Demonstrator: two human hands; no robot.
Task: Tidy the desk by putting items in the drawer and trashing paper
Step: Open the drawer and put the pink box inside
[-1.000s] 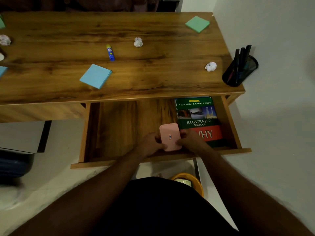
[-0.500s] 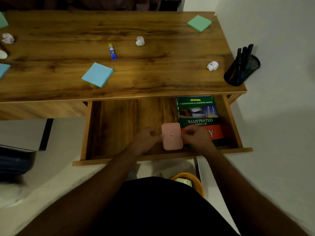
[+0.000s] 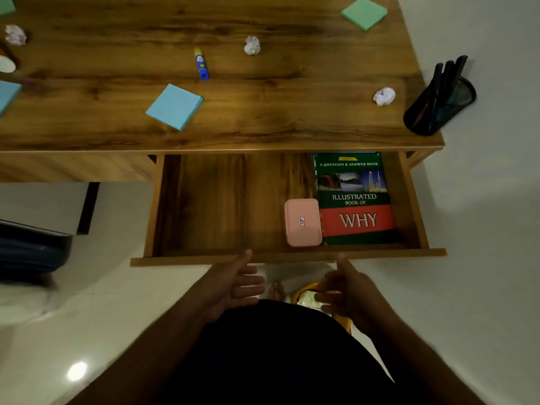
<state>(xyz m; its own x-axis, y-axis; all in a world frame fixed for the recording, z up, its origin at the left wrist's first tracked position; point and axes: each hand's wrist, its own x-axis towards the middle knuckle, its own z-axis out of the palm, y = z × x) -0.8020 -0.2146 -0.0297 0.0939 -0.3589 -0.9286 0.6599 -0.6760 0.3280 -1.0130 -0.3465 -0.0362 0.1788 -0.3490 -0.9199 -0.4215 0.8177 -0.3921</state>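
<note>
Pink case [image 3: 303, 222] beside book [image 3: 354, 200] in drawer [image 3: 204, 206], both hands' fingers [image 3: 248, 283] spread apart, holding nothing

Both forearms reach forward from the bottom of the view, one on each side of the dark-clothed torso. The left hand [image 3: 236, 285] hangs empty with its palm turned inward, thumb raised toward the drawer's front edge and fingers loosely extended to the right. The right hand [image 3: 347, 290] mirrors it, thumb up near that same edge, fingers relaxed and pointing left, slightly blurred. Neither hand touches anything.
</note>
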